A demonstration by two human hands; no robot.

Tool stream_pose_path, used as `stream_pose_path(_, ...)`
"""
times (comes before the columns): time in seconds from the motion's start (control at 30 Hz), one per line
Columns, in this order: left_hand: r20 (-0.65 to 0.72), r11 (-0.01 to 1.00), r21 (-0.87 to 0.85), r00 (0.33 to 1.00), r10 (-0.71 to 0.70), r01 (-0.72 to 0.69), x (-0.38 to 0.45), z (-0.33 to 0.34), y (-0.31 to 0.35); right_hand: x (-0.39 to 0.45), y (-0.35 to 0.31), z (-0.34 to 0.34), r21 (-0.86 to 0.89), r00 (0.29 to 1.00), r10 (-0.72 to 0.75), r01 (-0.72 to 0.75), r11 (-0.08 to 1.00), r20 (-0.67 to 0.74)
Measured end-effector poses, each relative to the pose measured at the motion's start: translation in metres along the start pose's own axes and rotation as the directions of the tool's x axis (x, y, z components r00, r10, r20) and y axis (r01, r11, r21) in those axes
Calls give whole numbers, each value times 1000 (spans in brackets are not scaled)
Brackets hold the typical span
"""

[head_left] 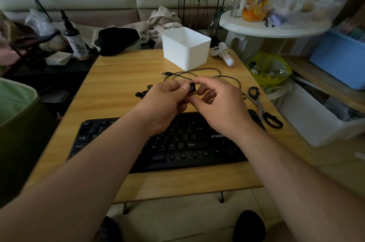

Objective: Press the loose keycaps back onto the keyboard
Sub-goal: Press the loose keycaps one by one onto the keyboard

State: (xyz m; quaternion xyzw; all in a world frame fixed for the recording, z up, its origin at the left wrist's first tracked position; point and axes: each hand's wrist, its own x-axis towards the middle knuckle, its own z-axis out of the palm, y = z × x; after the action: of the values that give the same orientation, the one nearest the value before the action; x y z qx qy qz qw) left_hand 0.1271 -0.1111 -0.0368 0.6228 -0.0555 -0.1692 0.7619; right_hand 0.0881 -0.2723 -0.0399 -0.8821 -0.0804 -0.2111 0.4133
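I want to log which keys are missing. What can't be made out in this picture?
Head view only:
- Legend on the held keycap: too small, fingers partly cover it.
- Middle of the keyboard: hidden by both forearms.
- Loose keycaps: partly behind the left hand; count unclear.

A white bin (186, 48) stands at the counter's (118, 76) far edge, a white controller (223, 53) beside it; scissors (261, 107) lie along the right edge.

"FOR…", maybe cut off, on kbd (177, 143)
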Motion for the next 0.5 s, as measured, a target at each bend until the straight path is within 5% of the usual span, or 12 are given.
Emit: stream_pose_path(0.5,62,999,20,997,-48,46,-17,1,3,-2,-2,-2,-3,996,-77,77,997,-55)
